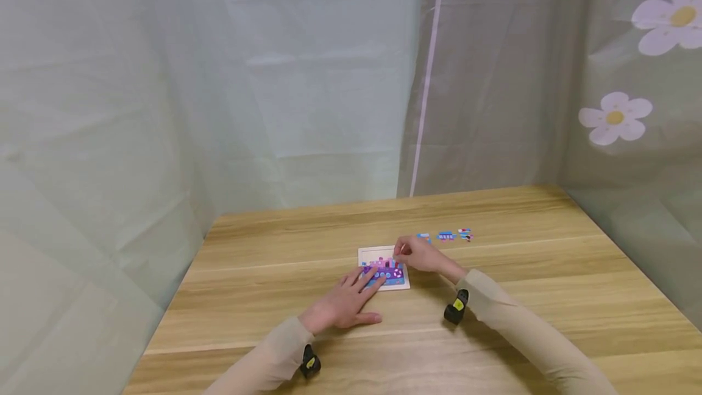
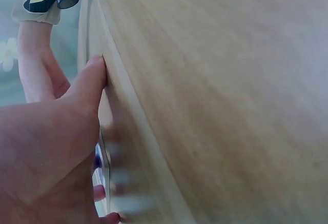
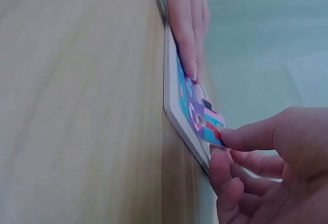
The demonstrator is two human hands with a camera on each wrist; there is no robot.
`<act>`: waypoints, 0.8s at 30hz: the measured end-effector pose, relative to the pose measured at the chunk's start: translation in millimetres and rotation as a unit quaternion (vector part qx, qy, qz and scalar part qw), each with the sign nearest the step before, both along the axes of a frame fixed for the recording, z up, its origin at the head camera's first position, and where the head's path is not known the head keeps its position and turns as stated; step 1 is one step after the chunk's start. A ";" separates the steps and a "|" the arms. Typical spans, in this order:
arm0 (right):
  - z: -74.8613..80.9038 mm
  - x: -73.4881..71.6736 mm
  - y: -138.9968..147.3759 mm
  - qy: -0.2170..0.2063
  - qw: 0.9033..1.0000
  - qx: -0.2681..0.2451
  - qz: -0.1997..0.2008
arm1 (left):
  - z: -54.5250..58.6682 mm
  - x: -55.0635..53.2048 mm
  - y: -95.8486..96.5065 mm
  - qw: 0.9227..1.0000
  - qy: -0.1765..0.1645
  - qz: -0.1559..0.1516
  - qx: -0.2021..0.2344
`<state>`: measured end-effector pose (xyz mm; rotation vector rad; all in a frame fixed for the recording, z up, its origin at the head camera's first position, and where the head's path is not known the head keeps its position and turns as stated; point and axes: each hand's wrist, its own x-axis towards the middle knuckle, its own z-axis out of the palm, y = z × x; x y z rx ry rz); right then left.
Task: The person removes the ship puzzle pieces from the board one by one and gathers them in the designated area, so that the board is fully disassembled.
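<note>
A small jigsaw board with a pale frame (image 1: 368, 251) lies on the table, its lower part filled with a purple, pink and blue boat picture (image 1: 397, 273). Fingers spread, my left hand (image 1: 345, 305) rests on the left part of that picture. At the board's right side, my right hand (image 1: 421, 255) pinches a colourful puzzle piece (image 3: 212, 131) between thumb and forefinger. The right wrist view shows this piece tilted at the picture's edge; its far side is hidden by the fingers. Bare pale backing shows in the board's upper part.
Several loose puzzle pieces lie beyond my right hand: a blue-and-pink one (image 1: 446, 236), a small group (image 1: 465, 234) farther right, and a bluish one (image 1: 424, 236) partly behind the hand. The wooden table (image 1: 285, 249) reaches back to hanging cloth (image 1: 318, 108).
</note>
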<state>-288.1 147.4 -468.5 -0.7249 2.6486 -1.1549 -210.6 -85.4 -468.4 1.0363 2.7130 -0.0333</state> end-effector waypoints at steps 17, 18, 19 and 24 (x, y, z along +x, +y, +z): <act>1.4 -0.1 -0.7 -0.044 0.999 -0.005 -0.031 | 1.4 2.6 3.5 0.999 0.027 -0.016 -0.004; 1.7 0.1 -0.7 -0.048 0.998 -0.003 -0.037 | 1.1 2.5 3.9 1.000 0.024 -0.015 -0.002; 2.3 0.3 -1.1 -0.053 0.998 -0.002 -0.043 | 1.5 2.5 4.4 1.000 0.024 -0.012 0.000; 1.7 -1.3 -5.2 -0.051 0.997 0.004 -0.060 | 3.1 2.6 3.7 1.000 0.012 0.004 0.004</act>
